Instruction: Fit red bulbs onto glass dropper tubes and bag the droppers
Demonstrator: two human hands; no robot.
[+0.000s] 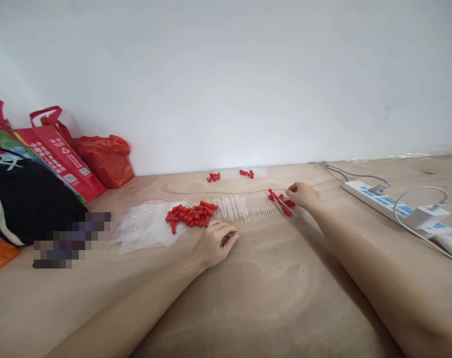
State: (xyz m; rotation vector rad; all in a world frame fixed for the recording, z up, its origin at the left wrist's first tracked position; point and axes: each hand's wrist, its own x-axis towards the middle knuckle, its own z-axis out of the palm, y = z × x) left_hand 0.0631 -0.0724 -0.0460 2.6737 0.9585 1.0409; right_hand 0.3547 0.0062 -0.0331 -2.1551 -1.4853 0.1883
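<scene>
From where I stand, the left hand (215, 242) is nearest, resting on the wooden tabletop (248, 293), loosely curled with a narrow gap between thumb and fingers and nothing visible in it. Just beyond its knuckles lies the heap of red bulb-ended pieces (190, 216); they look light and rubbery, soft enough to squeeze, and I'd pick one up by its rounded end. Clear plastic bags (141, 226) lie flat beside them, thin and probably slippery. To the heap's right is a row of thin, clear sticks (242, 208); I judge them light, stiff and maybe brittle, apt to roll, best pinched gently mid-length. At the row's right end, a few red pieces (286, 211) lie crossed with sticks. The right hand (304, 195) is just beside these, fingertips drawn close together; I can't tell whether it pinches anything. Farther back, near the wall (248, 89), two small red clusters (213, 176) flank more sticks.
</scene>
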